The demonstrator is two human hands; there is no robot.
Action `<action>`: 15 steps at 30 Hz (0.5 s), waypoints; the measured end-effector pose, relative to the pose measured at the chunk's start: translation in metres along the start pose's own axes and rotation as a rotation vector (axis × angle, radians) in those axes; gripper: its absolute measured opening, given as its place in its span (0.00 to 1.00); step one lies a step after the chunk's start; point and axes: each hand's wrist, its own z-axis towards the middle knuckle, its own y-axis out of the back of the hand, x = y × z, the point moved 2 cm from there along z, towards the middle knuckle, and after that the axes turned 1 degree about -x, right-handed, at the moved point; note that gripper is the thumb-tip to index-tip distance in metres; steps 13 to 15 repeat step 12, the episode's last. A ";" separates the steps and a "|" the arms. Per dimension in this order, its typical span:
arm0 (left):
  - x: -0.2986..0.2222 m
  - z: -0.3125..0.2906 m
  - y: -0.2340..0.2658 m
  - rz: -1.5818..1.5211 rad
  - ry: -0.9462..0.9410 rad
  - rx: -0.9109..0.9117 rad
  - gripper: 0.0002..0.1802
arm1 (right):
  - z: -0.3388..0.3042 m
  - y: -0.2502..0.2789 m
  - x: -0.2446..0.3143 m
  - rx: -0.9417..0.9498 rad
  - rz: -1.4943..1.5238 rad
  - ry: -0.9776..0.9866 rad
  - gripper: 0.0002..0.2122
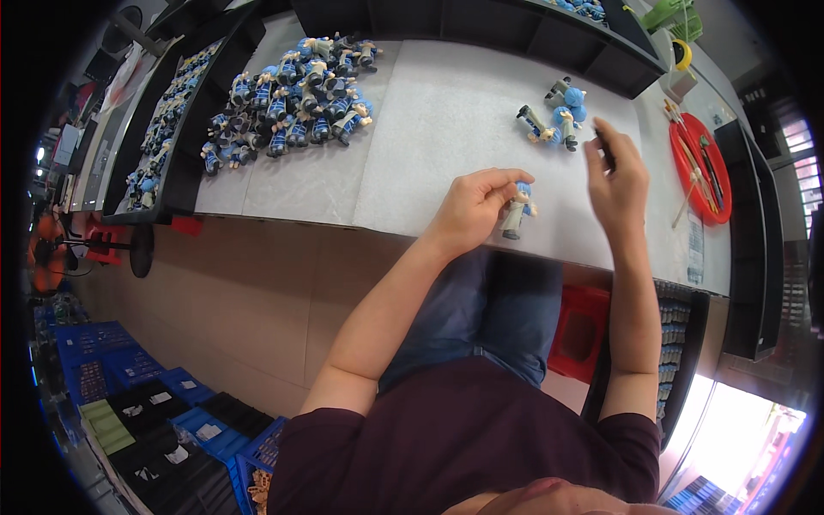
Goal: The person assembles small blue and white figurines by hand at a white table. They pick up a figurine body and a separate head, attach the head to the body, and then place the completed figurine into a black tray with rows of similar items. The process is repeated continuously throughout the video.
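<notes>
My left hand [475, 206] pinches a small blue-haired toy figurine [515, 220] near the front edge of the table, with thumb and fingers at its head and upper side. The figurine wears a pale outfit. To its right, my right hand [620, 176] is raised over the table, fingers curled toward the thumb around something small and dark that I cannot make out. Just beyond that hand, several more blue-haired figurines [566, 129] lie close together, some on their sides.
A large heap of figurines [296, 103] covers the table's left part. Black trays [481, 33] line the far edge, and another black tray [183, 150] with figurines stands at the left. On the right, a red round dish [719, 202] holds brushes. Blue crates [94, 337] stand lower left.
</notes>
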 end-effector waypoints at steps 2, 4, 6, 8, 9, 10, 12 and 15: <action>0.003 0.000 0.002 0.028 -0.013 -0.005 0.13 | 0.016 0.006 -0.024 -0.051 -0.018 0.000 0.12; 0.002 0.000 0.003 0.029 -0.021 -0.007 0.13 | 0.033 0.008 -0.052 -0.047 -0.140 0.005 0.11; 0.001 0.002 0.000 0.003 -0.021 0.003 0.13 | 0.044 0.007 -0.094 -0.030 -0.241 0.016 0.12; 0.002 0.003 0.001 -0.006 -0.016 0.013 0.13 | 0.056 0.005 -0.131 0.035 -0.279 -0.001 0.13; 0.002 0.003 0.002 -0.009 -0.014 0.017 0.13 | 0.060 0.003 -0.145 0.067 -0.287 -0.012 0.14; 0.003 0.004 0.002 -0.013 -0.007 0.017 0.14 | 0.063 0.002 -0.157 0.098 -0.295 -0.024 0.14; 0.006 0.004 0.004 -0.017 0.008 0.017 0.14 | 0.070 -0.004 -0.181 0.187 -0.276 -0.031 0.15; 0.006 0.004 0.004 -0.017 0.008 0.017 0.14 | 0.070 -0.004 -0.181 0.187 -0.276 -0.031 0.15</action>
